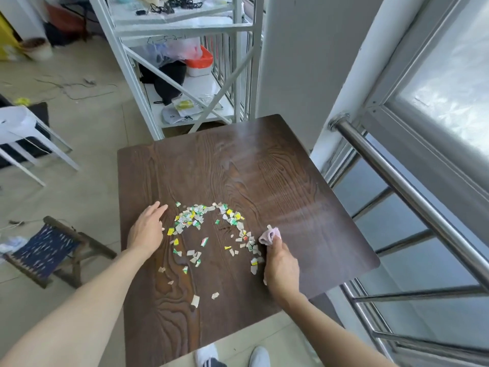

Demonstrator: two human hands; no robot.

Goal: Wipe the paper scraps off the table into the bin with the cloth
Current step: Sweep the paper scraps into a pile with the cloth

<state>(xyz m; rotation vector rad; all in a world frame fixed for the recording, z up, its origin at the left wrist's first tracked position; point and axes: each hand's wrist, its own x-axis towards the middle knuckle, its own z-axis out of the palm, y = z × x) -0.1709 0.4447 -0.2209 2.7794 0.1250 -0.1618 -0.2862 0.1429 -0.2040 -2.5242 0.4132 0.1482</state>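
With the right hand clamped on the pink cloth and the left hand flat and open, sweep the paper scraps mid-desk inward in short strokes; no bin shows.

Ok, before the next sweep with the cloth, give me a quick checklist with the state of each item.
1. Cloth gripped in right hand: ok.
2. Cloth down on the table: ok, as far as it shows.
3. Left hand walling the scraps on their left: ok.
4. Scraps gathered in one pile: not ok, strays lie nearer the person.
5. Bin in place at the table edge: cannot tell, none in view.
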